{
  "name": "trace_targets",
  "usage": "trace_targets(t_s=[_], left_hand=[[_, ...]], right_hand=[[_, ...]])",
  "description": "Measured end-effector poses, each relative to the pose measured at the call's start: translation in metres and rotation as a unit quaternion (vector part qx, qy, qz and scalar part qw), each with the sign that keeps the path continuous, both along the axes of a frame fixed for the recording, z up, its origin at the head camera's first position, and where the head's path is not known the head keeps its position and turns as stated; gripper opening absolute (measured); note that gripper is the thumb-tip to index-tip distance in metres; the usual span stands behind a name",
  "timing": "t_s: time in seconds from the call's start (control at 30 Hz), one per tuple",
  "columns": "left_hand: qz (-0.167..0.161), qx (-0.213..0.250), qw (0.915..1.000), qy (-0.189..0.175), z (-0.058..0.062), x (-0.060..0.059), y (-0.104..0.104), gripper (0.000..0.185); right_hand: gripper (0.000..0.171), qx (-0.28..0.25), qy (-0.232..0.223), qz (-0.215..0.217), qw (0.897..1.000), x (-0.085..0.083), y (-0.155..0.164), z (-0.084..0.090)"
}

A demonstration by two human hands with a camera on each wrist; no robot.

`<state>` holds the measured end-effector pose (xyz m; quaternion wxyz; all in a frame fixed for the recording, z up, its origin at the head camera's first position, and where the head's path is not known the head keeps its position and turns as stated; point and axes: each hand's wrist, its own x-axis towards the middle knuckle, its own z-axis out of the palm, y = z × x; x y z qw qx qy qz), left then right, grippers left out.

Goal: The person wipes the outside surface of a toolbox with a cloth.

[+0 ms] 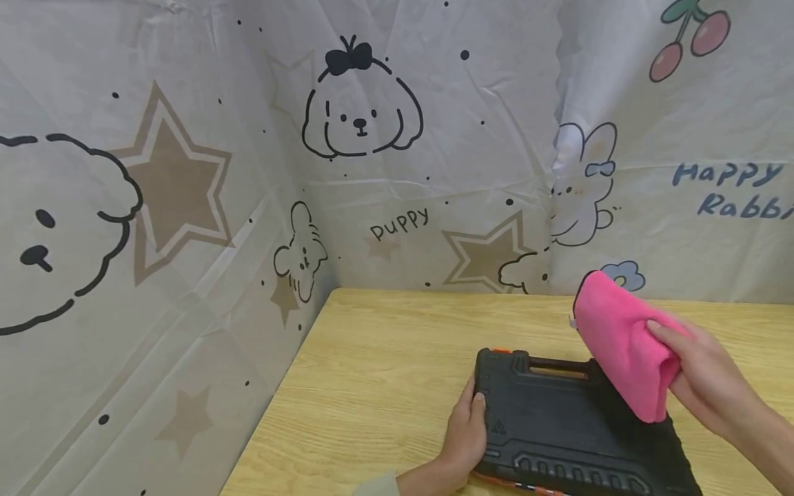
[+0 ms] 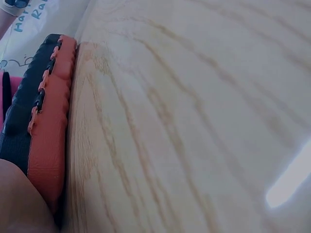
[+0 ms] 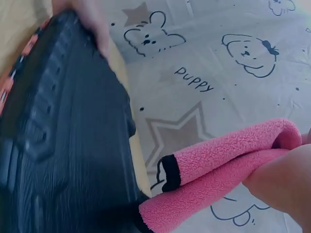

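Observation:
A black plastic tool case (image 1: 558,413) lies on the wooden table, its carrying handle toward the wall. Along its left side, my left hand (image 1: 465,435) grips the edge with the thumb against the lid's rim. The case's orange lower half (image 2: 51,141) and its latches show in the left wrist view. My right hand (image 1: 710,375) holds a folded pink cloth (image 1: 620,344) with black edging, pinched between thumb and fingers. The cloth is above the case's right part and hides some of it. In the right wrist view, the fleecy cloth (image 3: 228,160) hangs in folds beside the case.
The light wood table (image 1: 353,372) extends left of the case and behind it. A pale sheet (image 1: 372,186) printed with puppies, stars and rabbits hangs behind and left of the table. A bright reflection shows on the tabletop in the left wrist view.

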<state>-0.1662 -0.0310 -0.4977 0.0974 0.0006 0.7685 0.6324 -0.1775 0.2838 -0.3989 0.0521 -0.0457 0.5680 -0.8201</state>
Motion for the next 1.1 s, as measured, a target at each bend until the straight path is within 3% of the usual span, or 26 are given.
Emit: trace_targets(t_s=[0.13, 0.23, 0.33, 0.47, 0.6, 0.7, 0.83, 0.97, 1.1], left_hand=[[0.002, -0.002, 1.0000, 0.003, 0.000, 0.000, 0.000, 0.057], [-0.001, 0.000, 1.0000, 0.004, 0.001, 0.000, 0.000, 0.057], [-0.004, -0.002, 1.0000, 0.008, 0.001, 0.000, 0.000, 0.058], [-0.001, -0.010, 0.9998, 0.018, 0.000, 0.001, 0.001, 0.057], [0.004, -0.013, 0.9997, 0.021, -0.001, 0.001, 0.001, 0.057], [0.004, -0.013, 0.9998, 0.013, -0.001, 0.001, 0.000, 0.057], [0.000, -0.015, 0.9999, 0.003, 0.000, 0.000, 0.000, 0.056], [-0.002, -0.018, 0.9998, 0.006, 0.001, 0.000, 0.001, 0.054], [0.002, -0.017, 0.9997, 0.015, 0.001, 0.000, 0.002, 0.053]], right_hand=[[0.043, 0.114, 0.003, -0.034, 0.993, -0.004, -0.008, -0.008], [0.063, 0.248, -0.008, -0.040, 0.968, -0.003, -0.020, -0.015], [0.063, 0.317, -0.006, -0.028, 0.948, 0.000, -0.034, -0.023], [0.055, 0.315, 0.011, 0.005, 0.949, 0.003, -0.051, -0.032], [0.046, 0.322, -0.009, 0.042, 0.946, 0.005, -0.061, -0.037], [0.044, 0.372, 0.026, 0.075, 0.925, 0.005, -0.064, -0.041], [0.046, 0.430, 0.117, 0.118, 0.887, 0.006, -0.065, -0.046], [0.041, 0.420, 0.128, 0.165, 0.883, 0.008, -0.062, -0.048], [0.037, 0.399, 0.126, 0.200, 0.886, 0.011, -0.058, -0.049]])
